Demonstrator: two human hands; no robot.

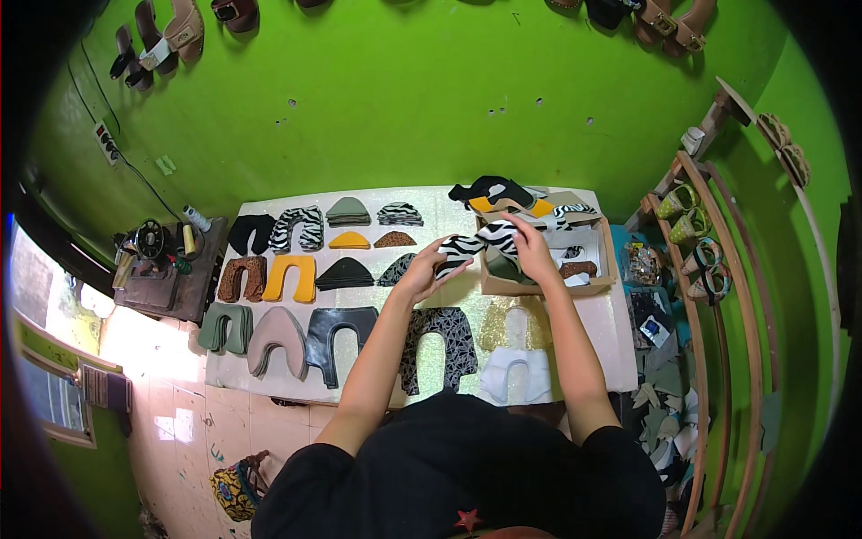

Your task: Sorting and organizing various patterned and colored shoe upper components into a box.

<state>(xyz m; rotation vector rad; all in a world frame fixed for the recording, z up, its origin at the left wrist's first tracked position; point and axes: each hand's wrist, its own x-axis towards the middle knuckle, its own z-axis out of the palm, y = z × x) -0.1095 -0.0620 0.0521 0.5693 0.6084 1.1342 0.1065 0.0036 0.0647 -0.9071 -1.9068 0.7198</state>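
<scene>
Above the table, my left hand (422, 273) and my right hand (536, 256) are closed on a zebra-print shoe-upper piece (460, 246), one at each side. It looks bent between them; whether it is one piece or two, I cannot tell. Under my right hand stands an open cardboard box (593, 286) holding mixed cut pieces, with a brown spotted piece (577, 269) inside. A grey patterned half-round piece (396, 270) lies beside my left hand. Farther left are a zebra U-shaped stack (296, 230) and a zebra half-round stack (400, 214).
Stacked cut pieces in several colours, such as a yellow U-shaped stack (289, 278), cover the white table (359, 296). A sewing machine (151, 241) stands at the left. A wooden rack (729, 314) with sandals is at the right, next to scraps (664, 418) on the floor.
</scene>
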